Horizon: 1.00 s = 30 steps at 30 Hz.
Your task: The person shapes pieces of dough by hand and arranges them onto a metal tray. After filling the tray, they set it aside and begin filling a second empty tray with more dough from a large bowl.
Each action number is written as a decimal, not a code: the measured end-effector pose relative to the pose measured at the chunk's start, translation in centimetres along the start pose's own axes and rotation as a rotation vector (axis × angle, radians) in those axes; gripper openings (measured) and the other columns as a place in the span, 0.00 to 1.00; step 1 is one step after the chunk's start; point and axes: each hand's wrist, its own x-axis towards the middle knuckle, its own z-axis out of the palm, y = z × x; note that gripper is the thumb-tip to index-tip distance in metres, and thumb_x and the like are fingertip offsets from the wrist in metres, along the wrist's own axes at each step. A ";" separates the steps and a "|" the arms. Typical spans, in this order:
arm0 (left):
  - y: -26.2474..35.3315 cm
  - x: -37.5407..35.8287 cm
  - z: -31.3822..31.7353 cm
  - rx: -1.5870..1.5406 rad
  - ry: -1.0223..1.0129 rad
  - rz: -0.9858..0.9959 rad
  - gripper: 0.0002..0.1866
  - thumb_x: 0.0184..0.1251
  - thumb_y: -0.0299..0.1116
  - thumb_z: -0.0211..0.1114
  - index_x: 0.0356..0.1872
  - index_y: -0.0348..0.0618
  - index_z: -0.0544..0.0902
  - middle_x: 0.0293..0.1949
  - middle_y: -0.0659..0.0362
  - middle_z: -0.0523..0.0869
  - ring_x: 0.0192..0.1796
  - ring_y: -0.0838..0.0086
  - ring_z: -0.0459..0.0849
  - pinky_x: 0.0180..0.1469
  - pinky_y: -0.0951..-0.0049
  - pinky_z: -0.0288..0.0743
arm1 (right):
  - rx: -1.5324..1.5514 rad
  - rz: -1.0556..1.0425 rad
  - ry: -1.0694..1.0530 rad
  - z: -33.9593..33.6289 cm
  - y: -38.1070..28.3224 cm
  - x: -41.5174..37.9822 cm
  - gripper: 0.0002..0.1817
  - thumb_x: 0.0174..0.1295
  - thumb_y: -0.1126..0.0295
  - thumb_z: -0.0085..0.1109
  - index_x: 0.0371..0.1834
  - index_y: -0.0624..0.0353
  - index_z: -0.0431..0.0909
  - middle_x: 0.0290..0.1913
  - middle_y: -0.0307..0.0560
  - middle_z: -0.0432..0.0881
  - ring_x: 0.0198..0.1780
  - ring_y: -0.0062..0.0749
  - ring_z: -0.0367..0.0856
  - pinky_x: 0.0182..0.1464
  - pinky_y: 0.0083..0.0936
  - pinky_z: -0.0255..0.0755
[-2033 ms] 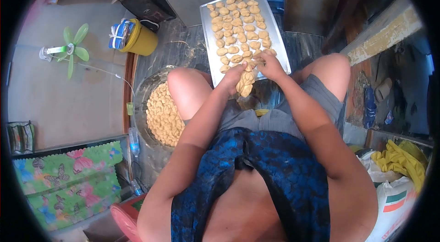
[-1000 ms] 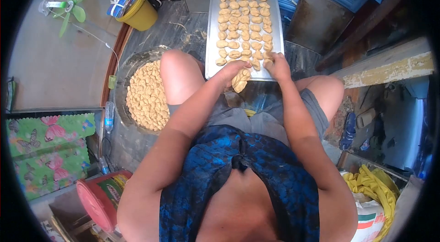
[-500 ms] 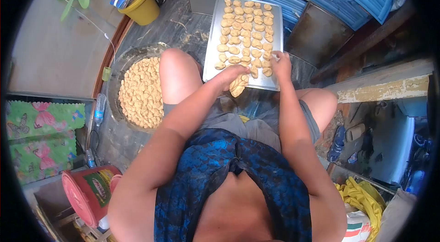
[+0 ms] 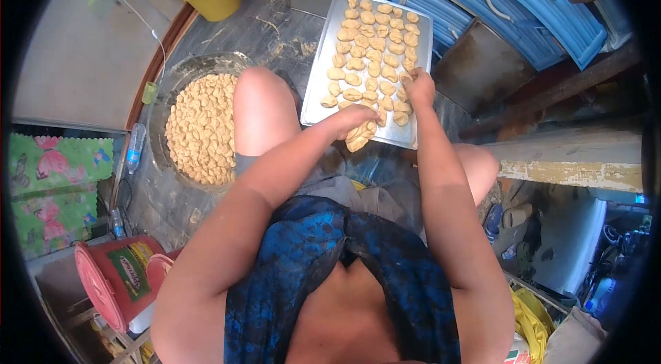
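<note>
My left hand (image 4: 356,120) is closed around several twisted dough pieces (image 4: 360,137) at the near edge of a metal baking tray (image 4: 315,111). Rows of similar shaped dough pieces (image 4: 372,69) cover the middle of the tray. Over the tray's right edge, my right hand (image 4: 419,90) has its fingertips pinched at a dough piece in the rightmost column, partly hiding it. Left of my bent knee, a wide round basin (image 4: 158,131) holds a heap of small dough pieces (image 4: 201,131).
A yellow bucket (image 4: 219,2) with a blue packet on top stands at the back. Blue drawers (image 4: 496,2) are at the far right. A water bottle (image 4: 135,148) lies left of the basin, and a red bucket (image 4: 124,271) is at lower left.
My right fingertips have moved slightly away from me along the right column of dough pieces. My left hand still holds its dough pieces. The whole view has tilted a little.
</note>
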 end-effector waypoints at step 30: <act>-0.8 2.2 0.9 -0.115 -0.088 -0.038 0.15 0.64 0.37 0.61 0.40 0.33 0.79 0.36 0.57 0.82 0.39 0.73 0.81 0.42 0.73 0.76 | -0.083 -0.190 -0.034 -1.6 -1.2 6.8 0.17 0.54 0.63 0.58 0.46 0.54 0.78 0.43 0.53 0.80 0.44 0.49 0.79 0.47 0.38 0.72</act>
